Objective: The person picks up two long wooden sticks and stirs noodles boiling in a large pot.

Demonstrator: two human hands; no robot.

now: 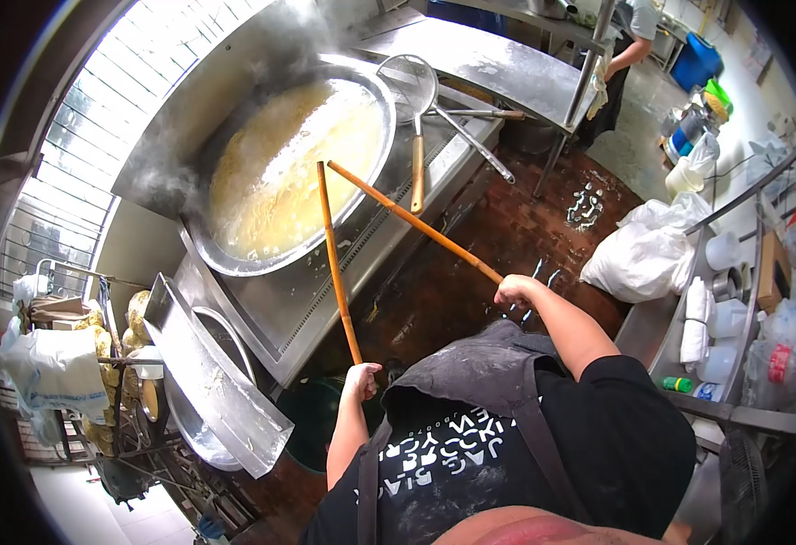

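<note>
My left hand (360, 381) is closed round the lower end of a long wooden stick (336, 272). In my right hand (516, 291) is the end of a second long wooden stick (425, 227). The far tips of both sticks nearly meet over the near rim of a large round pan (385, 150). Pale, bubbling liquid (280, 182) fills the pan, with strands that look like noodles in it, and steam rises. Beside the pan lie a wire strainer (409, 84) and a wooden handle (418, 173).
A metal counter (479, 59) stands beyond the stove, near a co-worker's arm (632, 56). White bags (643, 254) rest on the wet floor to the right, beside a shelf (766, 416) of containers. A metal trough (221, 372) is at the left.
</note>
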